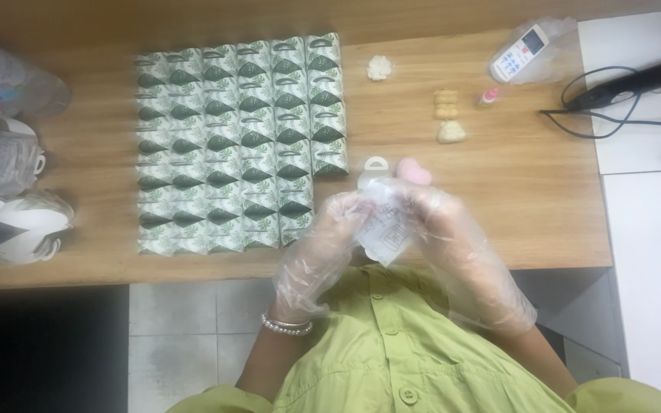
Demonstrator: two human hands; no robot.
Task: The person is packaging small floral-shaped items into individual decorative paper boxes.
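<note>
My left hand [319, 248] and my right hand [457, 237], both in clear plastic gloves, meet over the table's near edge. Together they pinch a small clear plastic packet [386, 222] with printing on it. Just beyond the fingertips lie a pink soft piece [416, 172] and a white looped handle piece [375, 165]. To the left, a grid of green-and-white folded paper boxes [235, 145] covers the wooden table [529, 191].
White and tan small shaped pieces [379, 68] [447, 115] lie at the back. A white remote control [518, 53] in plastic, a tiny bottle [488, 96] and a black corded tool [636, 82] sit at right. White flat cutouts [28, 222] are stacked at left.
</note>
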